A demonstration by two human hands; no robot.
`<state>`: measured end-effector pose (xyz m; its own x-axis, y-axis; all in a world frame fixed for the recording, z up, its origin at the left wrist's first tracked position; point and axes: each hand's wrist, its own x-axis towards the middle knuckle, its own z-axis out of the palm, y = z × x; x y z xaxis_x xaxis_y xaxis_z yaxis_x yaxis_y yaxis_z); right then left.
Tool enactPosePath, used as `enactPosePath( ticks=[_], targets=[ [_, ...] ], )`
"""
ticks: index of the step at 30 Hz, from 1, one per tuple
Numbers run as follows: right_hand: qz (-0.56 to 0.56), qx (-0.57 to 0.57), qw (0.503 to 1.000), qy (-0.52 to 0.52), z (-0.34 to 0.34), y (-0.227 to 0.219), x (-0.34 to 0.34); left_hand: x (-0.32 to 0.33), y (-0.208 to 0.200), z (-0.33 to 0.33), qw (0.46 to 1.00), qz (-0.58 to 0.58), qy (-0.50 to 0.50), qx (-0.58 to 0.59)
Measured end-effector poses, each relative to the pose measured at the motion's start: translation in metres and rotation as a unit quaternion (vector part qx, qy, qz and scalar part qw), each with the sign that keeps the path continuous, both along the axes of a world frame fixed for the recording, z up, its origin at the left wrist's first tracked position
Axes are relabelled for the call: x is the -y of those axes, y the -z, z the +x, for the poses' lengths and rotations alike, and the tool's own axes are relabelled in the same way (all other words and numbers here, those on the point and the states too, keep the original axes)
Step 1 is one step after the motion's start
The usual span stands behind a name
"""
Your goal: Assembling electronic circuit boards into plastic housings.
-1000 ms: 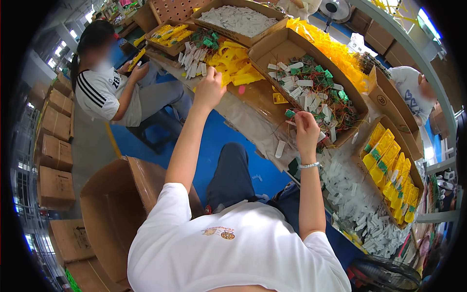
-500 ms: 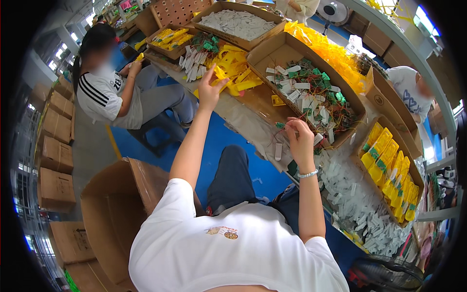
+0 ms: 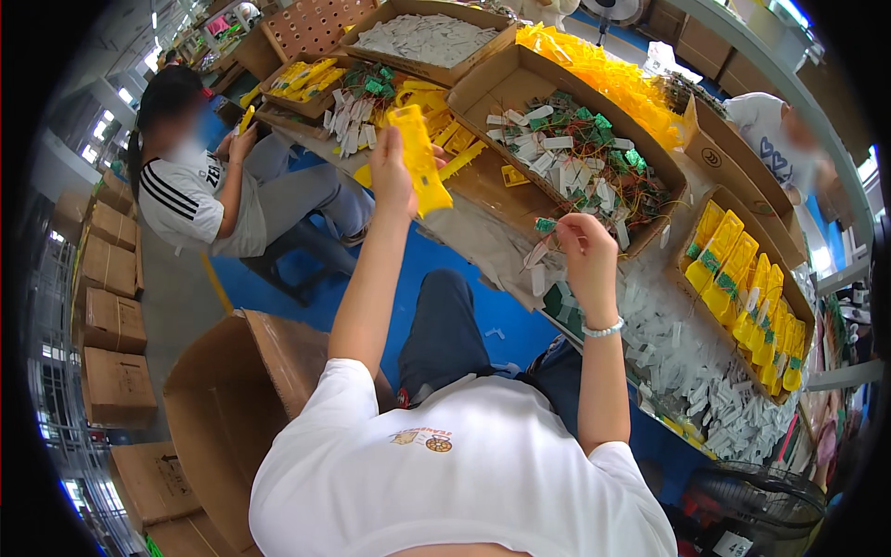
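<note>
My left hand [image 3: 392, 178] grips a long yellow plastic shell [image 3: 429, 176], which stands nearly upright, its lower end tipped to the right. Behind it lies a pile of similar yellow shells [image 3: 419, 97]. My right hand [image 3: 590, 252], wearing a pale bead bracelet, pinches a small green circuit board with wires [image 3: 545, 225] between thumb and fingertips. A slim white piece [image 3: 535, 252] hangs below that board, seemingly by the wires. Just beyond my right hand, an open cardboard box [image 3: 478, 88] holds a tangle of green boards, red wires and white pieces.
At the right, a cardboard tray [image 3: 703, 295] carries yellow shells with green boards. White pieces [image 3: 733, 399] heap beside it. A co-worker [image 3: 200, 176] sits at the left, another person [image 3: 766, 139] at the far right. A large open carton [image 3: 218, 418] stands by my left side.
My left hand has lifted a yellow shell away from the pile and turned it upright. The right hand has raised the green board slightly, with the white piece dangling. The view has shifted slightly.
</note>
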<state>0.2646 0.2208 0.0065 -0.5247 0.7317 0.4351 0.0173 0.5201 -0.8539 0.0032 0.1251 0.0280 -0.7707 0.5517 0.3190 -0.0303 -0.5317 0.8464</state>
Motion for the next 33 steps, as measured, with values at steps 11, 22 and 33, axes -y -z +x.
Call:
enactPosePath(
  ticks=[11, 22, 33],
  targets=[
    [-0.194, -0.033, 0.960, -0.201, 0.004, -0.048, 0.032, 0.015, -0.033, 0.112, 0.948, 0.084, 0.264, 0.154],
    [-0.214, -0.066, 0.961, -0.161, 0.012, -0.048, 0.038, 0.013, -0.031, 0.135, 0.964, 0.015, 0.245, 0.103],
    [-0.226, -0.090, 0.957, -0.157, 0.013, -0.047, 0.035, 0.025, -0.014, 0.156, 0.989, 0.028, 0.125, 0.073]
  ],
)
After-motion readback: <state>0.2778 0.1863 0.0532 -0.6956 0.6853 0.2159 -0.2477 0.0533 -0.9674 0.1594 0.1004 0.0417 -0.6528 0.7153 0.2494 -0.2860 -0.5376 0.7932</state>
